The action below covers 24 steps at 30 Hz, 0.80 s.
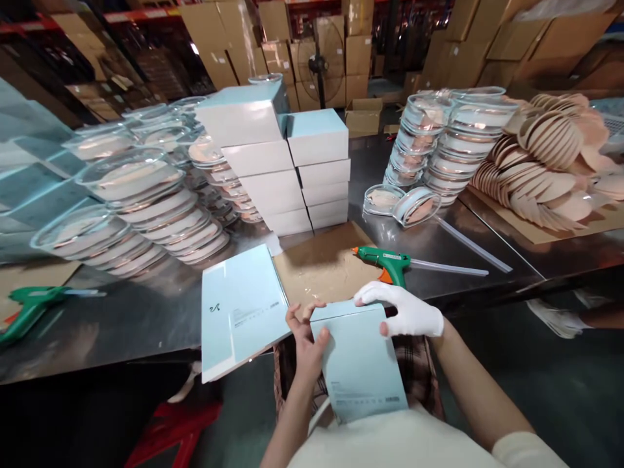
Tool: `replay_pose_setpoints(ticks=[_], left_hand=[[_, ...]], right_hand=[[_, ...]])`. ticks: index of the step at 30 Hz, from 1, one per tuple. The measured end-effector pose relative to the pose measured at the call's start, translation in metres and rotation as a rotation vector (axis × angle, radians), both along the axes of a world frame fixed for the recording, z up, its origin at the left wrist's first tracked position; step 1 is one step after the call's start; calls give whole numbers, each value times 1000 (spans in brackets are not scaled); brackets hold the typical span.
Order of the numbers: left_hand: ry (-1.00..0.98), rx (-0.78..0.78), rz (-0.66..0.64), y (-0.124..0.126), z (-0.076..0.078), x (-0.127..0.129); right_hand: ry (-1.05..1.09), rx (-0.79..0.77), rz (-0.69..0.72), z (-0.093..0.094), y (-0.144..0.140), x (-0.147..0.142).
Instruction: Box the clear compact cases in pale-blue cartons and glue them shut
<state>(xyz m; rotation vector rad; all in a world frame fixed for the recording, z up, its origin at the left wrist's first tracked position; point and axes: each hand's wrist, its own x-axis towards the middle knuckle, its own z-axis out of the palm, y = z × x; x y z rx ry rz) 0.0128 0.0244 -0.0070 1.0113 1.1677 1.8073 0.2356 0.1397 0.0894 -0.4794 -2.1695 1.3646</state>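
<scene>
The bare left hand [306, 338] grips the light-blue box's [358, 364] left edge, fingers curled. The white-gloved right hand [407, 311] presses flat over its top right corner, beside a green glue gun [385, 261].

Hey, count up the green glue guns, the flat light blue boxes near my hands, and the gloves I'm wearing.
Green plastic glue guns: 2
Flat light blue cardboard boxes: 2, one held by both hands, one lying on the steel table
White gloves: 1, on the right hand; the left hand is bare
Total: 5

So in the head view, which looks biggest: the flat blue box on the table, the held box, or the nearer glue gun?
1. Flat box and held box: look alike, and nearness to the camera leaves it unsure.
2. Glue gun: clearly smallest.
</scene>
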Motion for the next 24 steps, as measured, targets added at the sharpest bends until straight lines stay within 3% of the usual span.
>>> replay_pose_setpoints(ticks=[3,9,12,14,17,19,21,24], left_hand=[[102,-57,-43,-1,2,-6],[124,-119,-137,-1,9,-6],[133,-140,-97,1,11,-9],[144,-148,-1,0,11,-17],[105,-140,206,-4,10,-36],[41,-141,307,-8,10,-45],[-27,-170,367,-11,11,-46],[-104,-245,417,-15,13,-38]], right_hand=[[-76,138,-9,4,0,3],[-21,116,32,-4,-2,2],[-37,67,41,-21,-3,7],[-22,4,-85,-33,9,16],[66,-16,-637,-32,60,40],[105,49,-904,-14,111,57],[121,95,-989,13,160,68],[143,71,-1007,49,215,70]])
